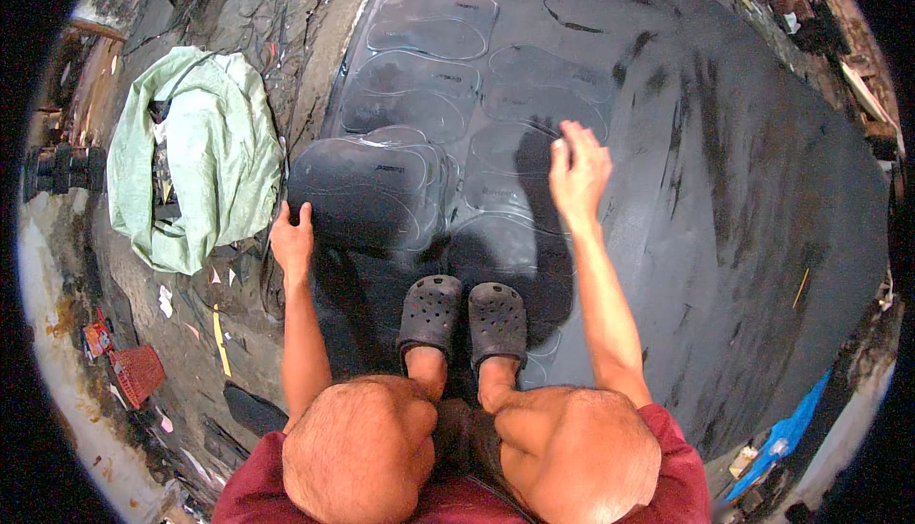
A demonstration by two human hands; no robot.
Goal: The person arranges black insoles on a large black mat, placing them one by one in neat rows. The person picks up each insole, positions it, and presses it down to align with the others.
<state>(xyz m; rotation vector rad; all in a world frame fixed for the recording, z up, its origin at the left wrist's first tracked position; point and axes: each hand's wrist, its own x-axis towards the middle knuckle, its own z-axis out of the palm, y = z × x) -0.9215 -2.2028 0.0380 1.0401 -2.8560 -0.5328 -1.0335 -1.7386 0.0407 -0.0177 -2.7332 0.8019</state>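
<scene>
A large dark rubber-like sheet lies on the ground before me, marked with rows of sole-shaped outlines. On its left part sits a raised black sole-shaped piece with a rounded far edge. My left hand is at that piece's left edge, thumb on the near side and a finger beyond, closed about the rim; its other fingers are hidden. Over the middle of the sheet hovers my right hand, fingers stretched out and holding nothing. Its shadow falls on the outlines beside it.
My feet in dark clogs stand on the sheet's near part. To the left lies a crumpled pale green sack on littered ground. A reddish basket is at the lower left, a blue plastic strip at the lower right.
</scene>
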